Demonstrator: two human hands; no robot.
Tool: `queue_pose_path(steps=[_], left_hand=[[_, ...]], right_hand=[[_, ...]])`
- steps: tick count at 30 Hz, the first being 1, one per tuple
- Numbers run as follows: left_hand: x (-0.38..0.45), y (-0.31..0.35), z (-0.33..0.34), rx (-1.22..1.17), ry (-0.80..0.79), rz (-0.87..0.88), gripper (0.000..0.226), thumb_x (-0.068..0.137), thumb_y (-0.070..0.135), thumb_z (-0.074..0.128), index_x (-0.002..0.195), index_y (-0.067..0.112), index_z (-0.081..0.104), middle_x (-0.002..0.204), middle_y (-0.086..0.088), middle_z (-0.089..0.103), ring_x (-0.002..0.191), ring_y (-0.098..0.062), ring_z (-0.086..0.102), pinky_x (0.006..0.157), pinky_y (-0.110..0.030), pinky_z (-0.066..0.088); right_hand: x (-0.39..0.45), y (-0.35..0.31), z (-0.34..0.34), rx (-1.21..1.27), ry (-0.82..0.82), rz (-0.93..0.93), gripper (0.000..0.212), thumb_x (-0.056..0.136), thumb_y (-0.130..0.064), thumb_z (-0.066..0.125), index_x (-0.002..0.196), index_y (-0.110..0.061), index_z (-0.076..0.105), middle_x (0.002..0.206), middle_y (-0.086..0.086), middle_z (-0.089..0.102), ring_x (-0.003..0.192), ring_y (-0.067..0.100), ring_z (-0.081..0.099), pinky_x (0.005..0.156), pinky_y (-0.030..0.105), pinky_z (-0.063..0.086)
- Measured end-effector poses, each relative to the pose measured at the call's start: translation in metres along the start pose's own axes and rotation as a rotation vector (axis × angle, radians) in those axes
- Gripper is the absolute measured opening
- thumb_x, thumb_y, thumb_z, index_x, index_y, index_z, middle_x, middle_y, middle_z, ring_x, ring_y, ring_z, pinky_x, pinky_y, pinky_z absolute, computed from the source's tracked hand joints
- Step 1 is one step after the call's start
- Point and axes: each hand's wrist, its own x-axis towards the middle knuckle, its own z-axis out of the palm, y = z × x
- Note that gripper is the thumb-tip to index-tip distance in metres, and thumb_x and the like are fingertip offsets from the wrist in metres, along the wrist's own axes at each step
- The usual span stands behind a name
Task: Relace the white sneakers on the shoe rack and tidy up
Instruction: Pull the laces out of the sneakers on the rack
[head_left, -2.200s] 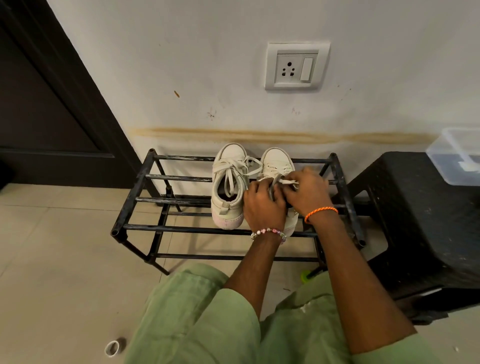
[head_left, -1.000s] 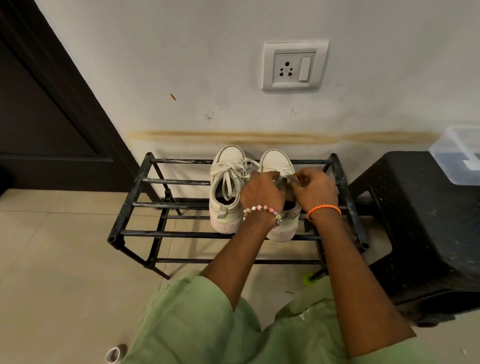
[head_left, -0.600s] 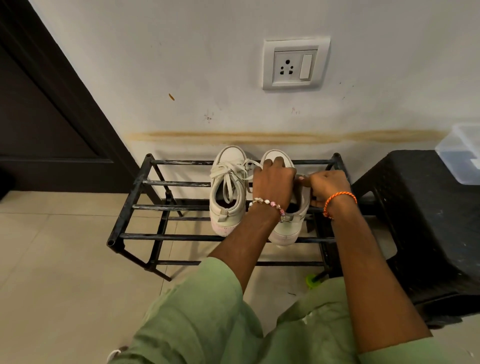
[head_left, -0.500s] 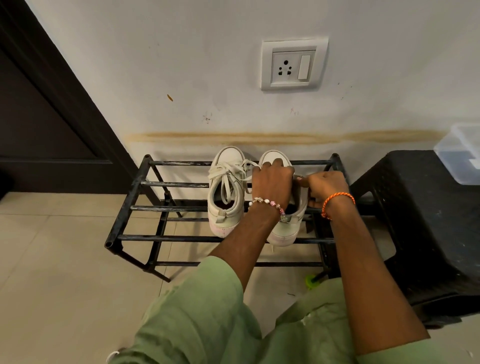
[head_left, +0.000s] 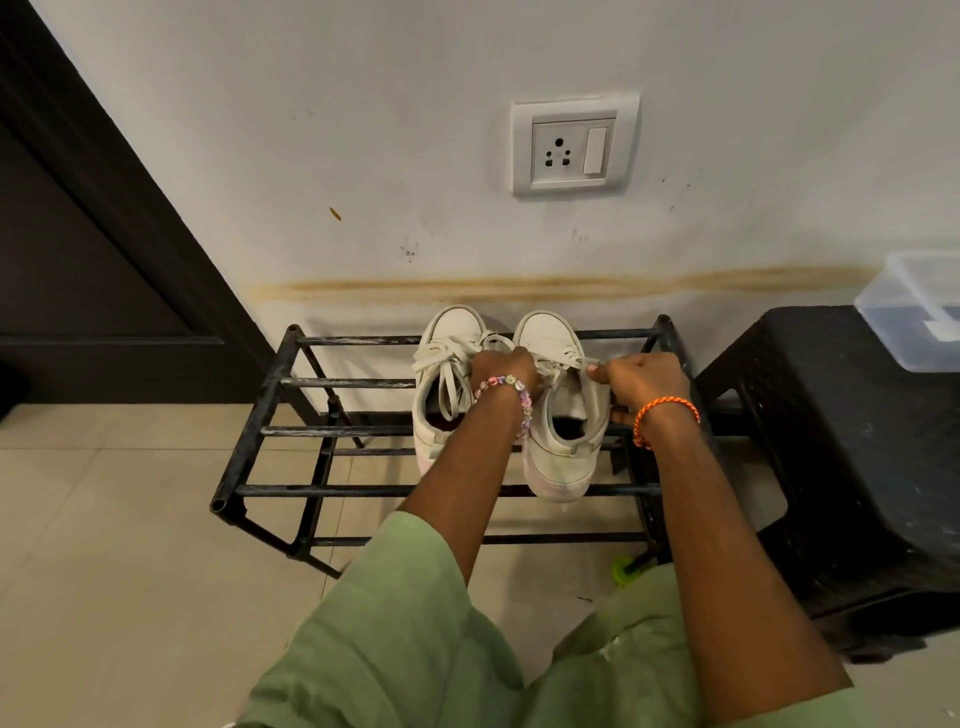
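your hands work the lace of the right sneaker on a black shoe rack.

nearest, your green sleeves lead up to the rack (head_left: 270, 431), where two white sneakers stand side by side, toes to the wall. your left hand (head_left: 511, 370), wrist in a bead bracelet (head_left: 511, 387), curls over the right sneaker (head_left: 563, 415) at its laces; your right hand (head_left: 641, 376) pinches a lace end (head_left: 584, 362). the left sneaker (head_left: 447, 379) is laced. at right a black stool (head_left: 852, 441) carries a clear box (head_left: 919, 306); on the far wall, a socket (head_left: 574, 148).

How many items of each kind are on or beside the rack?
White sneakers: 2, left and right
Shoe rack: 1
Black stool: 1
Clear plastic box: 1
Total: 5
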Motion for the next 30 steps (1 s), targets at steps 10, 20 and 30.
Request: queue_pose_path(steps=[10,20,30], left_hand=[[-0.023,-0.003,-0.002,1.027,0.007,0.758,0.023,0.083,0.043,0.065,0.102,0.031,0.072,0.115,-0.001,0.063,0.113,-0.024,0.053,0.096,-0.04,0.035],[-0.025,0.014,0.003,0.581,-0.112,0.401,0.018,0.088,0.019,0.06,0.081,0.006,0.071,0.082,-0.007,0.065,0.083,-0.024,0.059,0.088,-0.035,0.048],[-0.014,0.02,-0.026,-0.121,-0.268,0.165,0.012,0.096,0.008,0.045,0.102,0.012,0.055,0.08,0.001,0.062,0.062,-0.008,0.058,0.051,-0.02,0.043]], right_hand=[[-0.005,-0.001,0.001,0.005,0.009,-0.029,0.019,0.074,-0.02,0.076,0.059,-0.015,0.064,0.076,0.014,0.068,0.086,0.033,0.066,0.078,0.052,0.055],[-0.005,0.001,0.001,-0.007,-0.006,-0.05,0.021,0.076,-0.025,0.076,0.06,-0.02,0.063,0.069,0.004,0.065,0.082,0.026,0.066,0.078,0.047,0.057],[-0.003,-0.002,0.0,0.073,-0.065,-0.001,0.017,0.078,-0.012,0.073,0.066,-0.015,0.062,0.077,0.006,0.066,0.08,0.025,0.065,0.079,0.048,0.057]])
